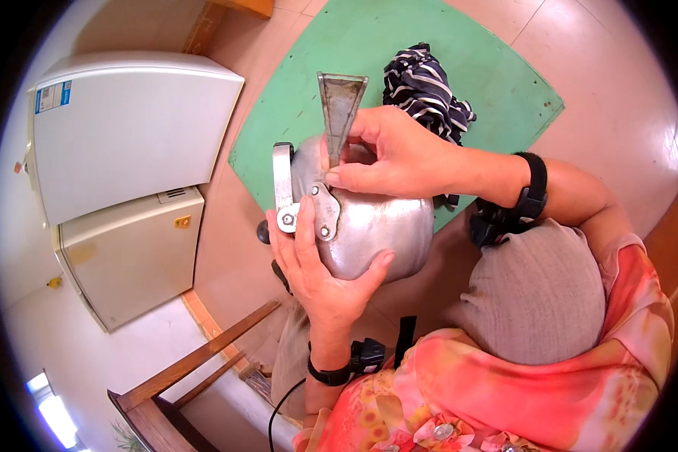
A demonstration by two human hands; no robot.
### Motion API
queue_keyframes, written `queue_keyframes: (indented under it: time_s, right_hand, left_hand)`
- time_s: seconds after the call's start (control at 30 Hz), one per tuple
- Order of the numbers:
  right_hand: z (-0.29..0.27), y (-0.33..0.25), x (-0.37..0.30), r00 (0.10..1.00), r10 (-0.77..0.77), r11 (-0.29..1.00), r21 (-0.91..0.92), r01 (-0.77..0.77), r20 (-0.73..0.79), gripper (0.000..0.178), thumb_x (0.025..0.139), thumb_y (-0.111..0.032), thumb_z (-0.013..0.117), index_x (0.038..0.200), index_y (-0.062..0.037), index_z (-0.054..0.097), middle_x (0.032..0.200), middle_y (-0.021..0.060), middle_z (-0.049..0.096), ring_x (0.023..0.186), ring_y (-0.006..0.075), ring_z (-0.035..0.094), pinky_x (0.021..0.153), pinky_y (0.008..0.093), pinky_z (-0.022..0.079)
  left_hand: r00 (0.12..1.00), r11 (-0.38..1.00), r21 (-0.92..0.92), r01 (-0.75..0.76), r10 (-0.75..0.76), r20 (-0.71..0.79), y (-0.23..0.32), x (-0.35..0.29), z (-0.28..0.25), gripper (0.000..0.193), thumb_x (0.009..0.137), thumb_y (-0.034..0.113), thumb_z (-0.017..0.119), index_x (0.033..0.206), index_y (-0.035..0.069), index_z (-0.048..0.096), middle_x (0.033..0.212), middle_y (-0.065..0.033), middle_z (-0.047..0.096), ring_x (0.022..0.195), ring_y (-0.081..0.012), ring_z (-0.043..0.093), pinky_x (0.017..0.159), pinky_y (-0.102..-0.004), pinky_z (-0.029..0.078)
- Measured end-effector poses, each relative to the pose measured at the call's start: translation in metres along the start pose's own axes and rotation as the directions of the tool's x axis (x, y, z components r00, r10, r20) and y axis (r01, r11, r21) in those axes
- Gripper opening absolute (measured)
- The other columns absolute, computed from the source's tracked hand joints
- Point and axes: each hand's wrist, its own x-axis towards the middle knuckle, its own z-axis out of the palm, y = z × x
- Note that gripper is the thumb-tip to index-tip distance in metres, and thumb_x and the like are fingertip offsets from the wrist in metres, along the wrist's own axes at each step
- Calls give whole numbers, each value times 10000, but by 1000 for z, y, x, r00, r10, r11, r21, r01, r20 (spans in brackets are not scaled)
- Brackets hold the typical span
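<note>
While my right grip [399, 154] pinches the tapered metal handle [342, 105] | my left grip [320, 279] rests spread against the silver pot [388, 233] | pot at near edge of green desk [290, 109] | striped cloth [422, 87] beyond

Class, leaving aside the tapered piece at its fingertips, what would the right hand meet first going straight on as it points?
Probably the bar at the left of the pot; the right hand points that way, though depth is unclear.

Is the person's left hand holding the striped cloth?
No, the left hand is spread against the silvery metal object, while the striped cloth lies apart from it on the green table.
</note>
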Motion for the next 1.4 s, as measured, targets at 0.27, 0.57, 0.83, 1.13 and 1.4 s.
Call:
queue_keyframes:
  time_s: [0.27, 0.57, 0.83, 1.13, 1.4]
  right_hand:
    - [1, 2, 0, 996, -88, 995, -58, 86, -29, 176, 834, -121, 689, 953, -12, 617, 814, -1, 618, 736, 62, 531, 666, 232, 460]
    - [0, -7, -6, 991, -60, 986, -161, 39, -123, 176, 836, -162, 685, 922, -15, 640, 740, 22, 620, 665, 61, 517, 605, 243, 447]
    - [0, -4, -6, 980, -154, 960, -253, 118, -128, 205, 828, -168, 686, 959, -26, 619, 734, 16, 603, 629, 75, 504, 582, 231, 423]
    - [-7, 2, -7, 983, -73, 986, -161, 45, -170, 242, 791, -168, 693, 973, -17, 643, 834, 117, 670, 754, 187, 639, 715, 299, 506]
    - [-11, 10, -8, 939, -338, 904, -298, 306, -62, 209, 787, -166, 710, 932, -27, 654, 875, 108, 674, 755, 178, 638, 709, 295, 502]
  left_hand:
    - [992, 994, -3, 109, -109, -58, 6, 9, 6, 955, 608, 449, 818, 1376, 62, 403, 1367, -193, 404, 1291, -453, 297, 1039, -555, 270]
    - [995, 996, 29, 85, -83, -57, 11, 17, 8, 938, 610, 438, 816, 1371, 68, 411, 1356, -187, 426, 1281, -452, 317, 1040, -548, 276]
    - [996, 992, 87, 87, -87, -13, 16, 22, 6, 989, 593, 460, 809, 1398, 82, 376, 1367, -204, 405, 1280, -463, 312, 1035, -556, 282]
    - [997, 979, 202, 23, -37, 65, 24, 27, 1, 1049, 567, 398, 822, 1422, 69, 311, 1341, -246, 380, 1210, -428, 370, 1003, -518, 297]
    - [999, 977, 210, 31, -33, 8, 27, 23, 7, 1023, 579, 467, 798, 1412, 81, 346, 1325, -248, 402, 1238, -456, 345, 1010, -546, 302]
